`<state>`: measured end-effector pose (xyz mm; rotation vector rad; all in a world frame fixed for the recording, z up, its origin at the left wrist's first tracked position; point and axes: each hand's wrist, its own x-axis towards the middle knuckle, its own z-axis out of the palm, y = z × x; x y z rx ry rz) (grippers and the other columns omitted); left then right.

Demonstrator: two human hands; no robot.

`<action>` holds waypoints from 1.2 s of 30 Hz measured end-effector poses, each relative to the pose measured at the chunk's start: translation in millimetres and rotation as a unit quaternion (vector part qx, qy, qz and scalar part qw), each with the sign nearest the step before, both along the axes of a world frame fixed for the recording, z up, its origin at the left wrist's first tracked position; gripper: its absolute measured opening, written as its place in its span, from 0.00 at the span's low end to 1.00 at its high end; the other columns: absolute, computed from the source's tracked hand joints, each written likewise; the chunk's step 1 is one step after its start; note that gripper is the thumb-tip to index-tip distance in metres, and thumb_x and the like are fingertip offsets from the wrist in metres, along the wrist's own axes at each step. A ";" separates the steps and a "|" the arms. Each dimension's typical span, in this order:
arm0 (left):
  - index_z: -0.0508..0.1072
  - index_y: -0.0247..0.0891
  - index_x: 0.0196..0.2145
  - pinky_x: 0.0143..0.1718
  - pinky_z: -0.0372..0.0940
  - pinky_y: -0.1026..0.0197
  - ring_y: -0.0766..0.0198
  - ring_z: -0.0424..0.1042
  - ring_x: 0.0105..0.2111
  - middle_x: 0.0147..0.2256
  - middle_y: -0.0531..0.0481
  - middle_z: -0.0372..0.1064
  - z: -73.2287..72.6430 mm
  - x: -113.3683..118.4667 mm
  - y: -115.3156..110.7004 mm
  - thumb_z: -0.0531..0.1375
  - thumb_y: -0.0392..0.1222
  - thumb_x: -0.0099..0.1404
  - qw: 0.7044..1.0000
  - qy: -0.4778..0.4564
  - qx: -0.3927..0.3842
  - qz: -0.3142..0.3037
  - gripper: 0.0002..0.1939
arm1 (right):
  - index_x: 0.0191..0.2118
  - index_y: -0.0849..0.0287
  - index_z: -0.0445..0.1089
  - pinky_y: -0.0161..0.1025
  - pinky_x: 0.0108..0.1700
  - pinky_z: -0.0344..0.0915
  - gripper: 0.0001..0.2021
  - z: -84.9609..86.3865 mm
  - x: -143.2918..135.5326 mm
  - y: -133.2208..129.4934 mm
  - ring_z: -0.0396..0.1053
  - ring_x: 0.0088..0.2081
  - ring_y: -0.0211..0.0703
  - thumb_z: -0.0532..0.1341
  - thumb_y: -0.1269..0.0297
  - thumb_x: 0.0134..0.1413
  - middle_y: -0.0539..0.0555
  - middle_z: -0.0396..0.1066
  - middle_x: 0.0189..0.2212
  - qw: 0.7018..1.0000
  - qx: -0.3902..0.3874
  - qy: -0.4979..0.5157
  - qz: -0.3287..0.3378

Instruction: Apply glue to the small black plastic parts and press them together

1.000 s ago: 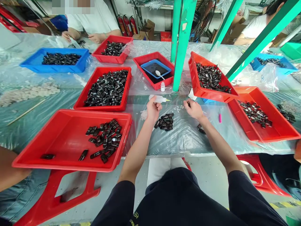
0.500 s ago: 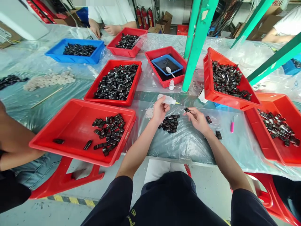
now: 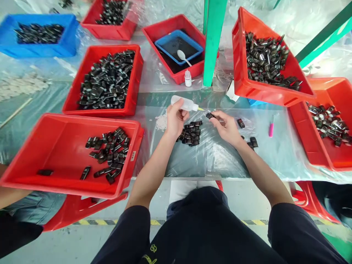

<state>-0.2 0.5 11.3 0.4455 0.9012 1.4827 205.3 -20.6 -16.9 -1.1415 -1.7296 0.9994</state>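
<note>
My left hand (image 3: 176, 118) is closed around a translucent squeeze bottle (image 3: 184, 103) lying nearly level, its thin needle tip pointing right. Between the fingertips of my right hand (image 3: 226, 126) is a small glossy black part (image 3: 210, 115). The needle tip reaches this part's upper side; whether they touch I cannot tell. Below and between my hands lies a pile of similar black parts (image 3: 190, 133). A scatter of tiny white pieces (image 3: 161, 122) is left of my left hand. A few more black parts (image 3: 241, 123) lie to the right of my right hand.
Red bins (image 3: 72, 152) with black parts stand left, and another red bin (image 3: 275, 96) is at the right. A green post (image 3: 213, 44) rises behind my hands beside a small white bottle (image 3: 188, 78). A pink-handled pick (image 3: 271, 129) lies at right.
My view has tilted down and shifted. The needle tip and the black part have come together, where a gap showed before. Another black part now shows near my right forearm.
</note>
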 end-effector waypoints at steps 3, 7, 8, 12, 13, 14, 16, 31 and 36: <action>0.69 0.39 0.25 0.17 0.53 0.65 0.71 0.57 0.17 0.19 0.56 0.55 -0.4 0.8 -0.7 0.70 0.49 0.63 1.000 0.018 -0.011 0.015 0.17 | 0.46 0.56 0.75 0.36 0.30 0.64 0.24 1.4 0.1 -0.5 0.66 0.35 0.41 0.59 0.38 0.65 0.54 0.73 0.37 1.000 -0.005 0.015 0.005; 0.71 0.38 0.25 0.18 0.50 0.65 0.73 0.53 0.19 0.20 0.56 0.54 -4.4 1.2 -0.9 0.73 0.52 0.58 0.996 0.070 0.057 0.015 0.19 | 0.46 0.55 0.75 0.36 0.29 0.64 0.23 2.2 0.6 -1.2 0.66 0.33 0.40 0.60 0.39 0.64 0.54 0.73 0.37 0.999 -0.002 0.028 0.017; 0.72 0.38 0.24 0.19 0.49 0.65 0.73 0.52 0.19 0.20 0.56 0.54 -5.7 1.2 -0.7 0.74 0.53 0.57 0.993 0.085 0.085 0.011 0.20 | 0.46 0.55 0.75 0.36 0.29 0.65 0.23 1.7 0.7 -1.1 0.66 0.33 0.40 0.60 0.39 0.64 0.54 0.73 0.37 0.999 -0.001 0.030 0.020; 0.72 0.39 0.23 0.19 0.44 0.63 0.72 0.49 0.20 0.19 0.56 0.52 -7.8 0.5 -0.1 0.74 0.59 0.53 0.984 0.117 0.132 0.006 0.23 | 0.47 0.53 0.74 0.37 0.31 0.68 0.23 -1.1 1.2 -0.6 0.69 0.35 0.41 0.59 0.38 0.65 0.54 0.73 0.38 0.999 0.002 0.033 0.024; 0.71 0.39 0.23 0.20 0.44 0.62 0.72 0.49 0.20 0.19 0.56 0.51 -7.2 0.4 -0.1 0.74 0.60 0.52 0.984 0.122 0.131 0.005 0.24 | 0.47 0.53 0.74 0.37 0.31 0.69 0.23 -1.5 1.3 -0.4 0.69 0.36 0.41 0.59 0.38 0.65 0.54 0.73 0.38 0.999 0.004 0.033 0.024; 0.71 0.39 0.23 0.20 0.44 0.62 0.72 0.49 0.20 0.19 0.56 0.51 -6.2 0.4 -0.2 0.75 0.61 0.52 0.984 0.126 0.129 0.006 0.25 | 0.48 0.53 0.74 0.37 0.32 0.69 0.23 -1.6 1.5 -0.3 0.69 0.36 0.41 0.59 0.38 0.65 0.54 0.73 0.38 0.999 0.006 0.033 0.024; 0.71 0.38 0.23 0.20 0.44 0.63 0.72 0.49 0.20 0.19 0.56 0.50 -4.1 0.9 -0.3 0.74 0.63 0.52 0.983 0.130 0.128 0.007 0.27 | 0.48 0.54 0.74 0.37 0.32 0.70 0.23 -1.1 1.9 -0.1 0.70 0.36 0.41 0.59 0.38 0.65 0.54 0.73 0.38 0.999 0.009 0.030 0.024; 0.76 0.42 0.27 0.21 0.44 0.60 0.70 0.47 0.20 0.21 0.54 0.57 -16.0 -1.0 1.0 0.73 0.58 0.56 0.970 0.177 0.165 -0.001 0.19 | 0.47 0.53 0.74 0.37 0.31 0.70 0.23 5.8 2.4 -3.6 0.71 0.38 0.41 0.58 0.38 0.66 0.53 0.72 0.38 0.999 0.008 0.001 0.035; 0.78 0.37 0.28 0.19 0.40 0.61 0.72 0.46 0.18 0.20 0.54 0.57 -15.0 -3.6 2.5 0.71 0.55 0.58 0.959 0.167 0.227 -0.019 0.18 | 0.47 0.53 0.75 0.37 0.31 0.72 0.23 1.4 0.8 -4.3 0.73 0.40 0.44 0.60 0.38 0.65 0.54 0.73 0.39 0.999 0.015 0.005 0.042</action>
